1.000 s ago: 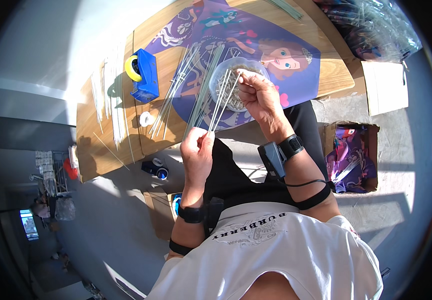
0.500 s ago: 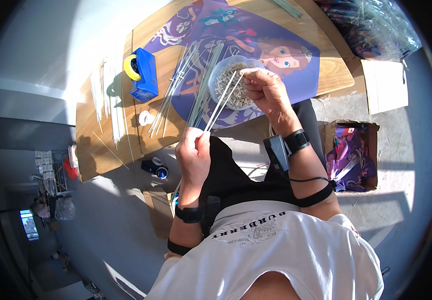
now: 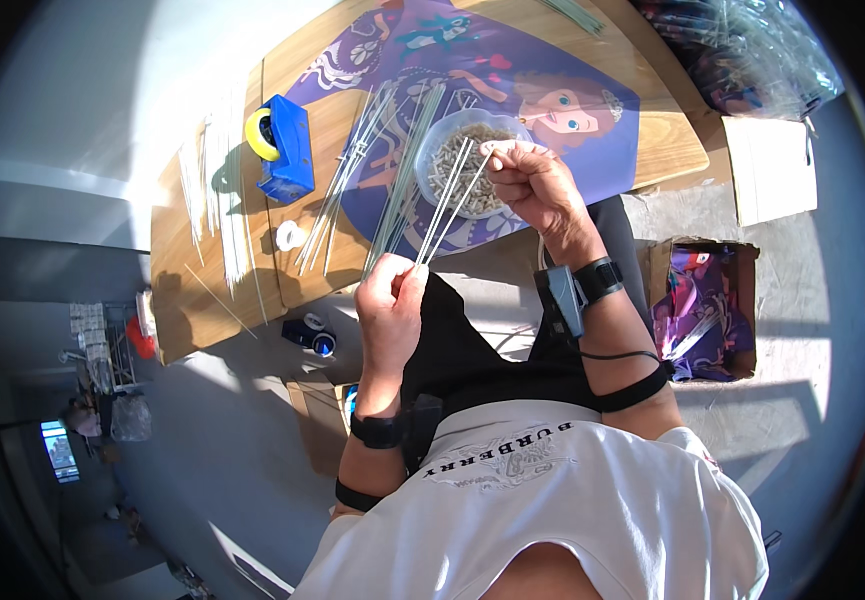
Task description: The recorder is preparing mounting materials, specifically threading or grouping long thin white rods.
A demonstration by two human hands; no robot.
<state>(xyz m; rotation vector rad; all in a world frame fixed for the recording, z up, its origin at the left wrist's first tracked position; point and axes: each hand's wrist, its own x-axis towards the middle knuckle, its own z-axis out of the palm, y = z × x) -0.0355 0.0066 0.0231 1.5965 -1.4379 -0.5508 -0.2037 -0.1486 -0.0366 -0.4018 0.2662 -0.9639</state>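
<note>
Left hand [image 3: 389,300] gripping thin rods [image 3: 438,213]

Right hand [image 3: 537,190] pinches one rod's upper end; the rods slant from the left hand up over a tub [image 3: 510,122] of pale pieces [image 3: 443,165], tape dispenser [image 3: 290,150] farther left

A blue dispenser [image 3: 292,150] is standing on the wooden surface [image 3: 674,148], a yellow roll [image 3: 261,134] sitting in it, while a white roll [image 3: 289,236] is lying nearby. Beyond the surface's right side, clear plastic bags [image 3: 752,60] are piling up above a pale panel [image 3: 774,172]. Below that, a cardboard box [image 3: 745,312] is holding purple fabric [image 3: 682,312], and sunlight is striping the floor [image 3: 794,340]. At far left, a window [image 3: 59,450] is glowing.
</note>
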